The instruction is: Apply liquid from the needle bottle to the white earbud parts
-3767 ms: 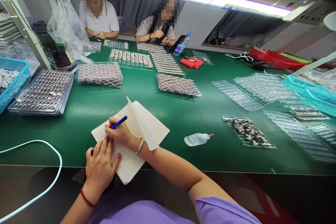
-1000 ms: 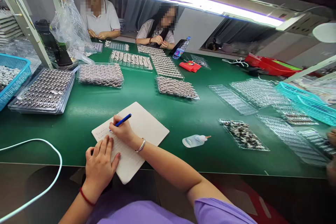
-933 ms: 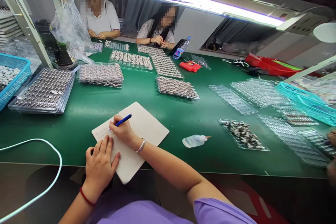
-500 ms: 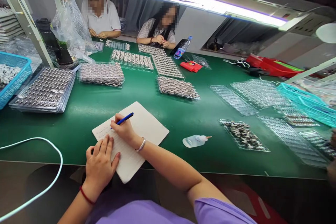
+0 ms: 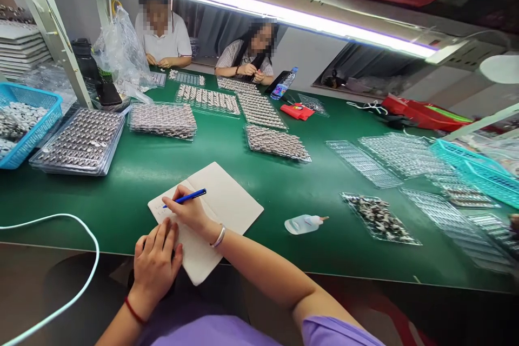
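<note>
An open notebook (image 5: 227,194) with pale pages lies at an angle near the table's front edge, some handwriting at its upper left. My right hand (image 5: 190,211) pinches a blue pen (image 5: 190,195), its point down at the left page close to the written lines. Flat at the notebook's lower left edge rests my left hand (image 5: 156,257), fingers stretched out, partly on the page and holding nothing. Right of the notebook a small clear squeeze bottle (image 5: 302,224) with a brownish tip lies on its side.
Trays of small metal-looking parts (image 5: 81,138) stand at the left beside a blue basket (image 5: 48,102). A tray of loose parts (image 5: 381,216) and several clear trays (image 5: 363,162) lie at right. Two people sit across the green table (image 5: 162,162). A white cable (image 5: 91,238) curves at front left.
The view has shifted slightly, so the table appears lower and further right. The pen has tilted flatter, and my right hand has moved a little on the page. My left hand stays at the notebook's edge.
</note>
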The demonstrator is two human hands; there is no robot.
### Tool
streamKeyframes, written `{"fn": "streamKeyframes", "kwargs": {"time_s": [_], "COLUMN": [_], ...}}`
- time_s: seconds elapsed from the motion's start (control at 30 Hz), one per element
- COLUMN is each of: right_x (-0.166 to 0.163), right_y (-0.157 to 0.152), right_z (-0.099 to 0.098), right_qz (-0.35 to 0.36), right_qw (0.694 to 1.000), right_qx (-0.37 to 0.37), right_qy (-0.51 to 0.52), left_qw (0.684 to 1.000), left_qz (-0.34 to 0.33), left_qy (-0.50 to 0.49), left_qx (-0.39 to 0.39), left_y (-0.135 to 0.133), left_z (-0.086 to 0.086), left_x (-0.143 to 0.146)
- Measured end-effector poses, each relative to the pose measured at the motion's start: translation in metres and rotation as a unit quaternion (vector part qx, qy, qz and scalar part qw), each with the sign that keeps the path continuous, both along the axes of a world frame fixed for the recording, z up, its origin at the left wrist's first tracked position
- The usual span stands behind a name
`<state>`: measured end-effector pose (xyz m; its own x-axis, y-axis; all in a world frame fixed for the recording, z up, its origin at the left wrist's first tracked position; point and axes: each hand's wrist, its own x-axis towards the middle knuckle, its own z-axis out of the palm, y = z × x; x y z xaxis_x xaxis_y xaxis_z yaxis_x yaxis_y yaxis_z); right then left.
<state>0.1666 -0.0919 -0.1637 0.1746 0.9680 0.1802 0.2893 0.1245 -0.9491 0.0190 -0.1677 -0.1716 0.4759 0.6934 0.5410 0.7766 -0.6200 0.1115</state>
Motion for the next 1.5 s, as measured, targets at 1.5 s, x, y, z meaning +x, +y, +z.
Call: {"fn": "streamKeyframes", "kwargs": {"time_s": [1.5], "right_x": [-0.003], "right_y": [0.006], "right_z": [0.001], "right_qz": [0.002], "right_qw": [0.999], "right_qx": [0.001], "right_qy": [0.042], "left_qw": [1.0], "left_qz": [0.008], "left_qy": [0.007], "left_qx": [0.024], "left_y": [0.0], "left_z": [-0.003], "left_x": [0.003]}}
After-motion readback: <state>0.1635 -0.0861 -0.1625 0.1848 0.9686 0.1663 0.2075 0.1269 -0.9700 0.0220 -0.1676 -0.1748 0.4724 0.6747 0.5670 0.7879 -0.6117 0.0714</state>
